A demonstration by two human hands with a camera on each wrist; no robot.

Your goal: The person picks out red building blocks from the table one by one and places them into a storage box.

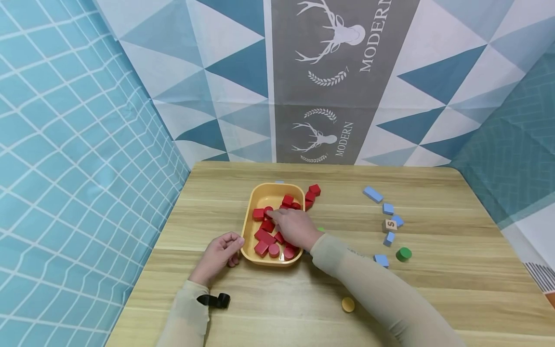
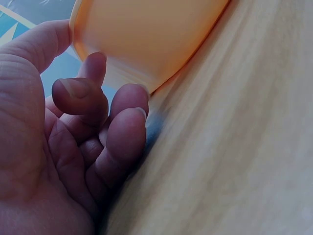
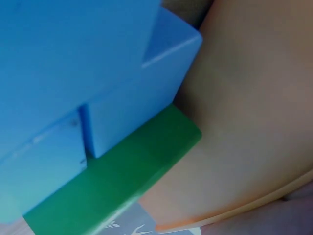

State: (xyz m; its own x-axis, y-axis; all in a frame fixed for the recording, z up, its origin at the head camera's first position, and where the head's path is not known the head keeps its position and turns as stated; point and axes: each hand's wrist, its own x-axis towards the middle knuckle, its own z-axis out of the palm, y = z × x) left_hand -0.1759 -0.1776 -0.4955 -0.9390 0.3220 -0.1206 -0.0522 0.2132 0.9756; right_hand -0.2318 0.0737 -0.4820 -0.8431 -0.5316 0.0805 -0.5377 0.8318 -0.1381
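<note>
A yellow plastic tub (image 1: pixel 247 231) with several red wooden blocks (image 1: pixel 265 236) in it sits on the table. My left hand (image 1: pixel 222 253) is at its near left corner. In the left wrist view, the thumb (image 2: pixel 46 41) lies over the tub's rim while the index finger is against the outer wall and the other fingers curl below. My right hand (image 1: pixel 295 227) reaches palm down over the right wall into the tub. Its outstretched fingertips are right at a red cylinder (image 1: pixel 268 210). The hand covers some blocks beneath it.
Red blocks (image 1: pixel 310 196) lie beyond the tub's right side. Blue blocks (image 3: pixel 137 93) and a green block (image 3: pixel 117 171) stand close against its outer wall. Farther right are blue blocks (image 1: pixel 373 194), a letter cube (image 1: pixel 389 225) and a green cylinder (image 1: pixel 403 254). A yellow disc (image 1: pixel 348 304) lies nearer.
</note>
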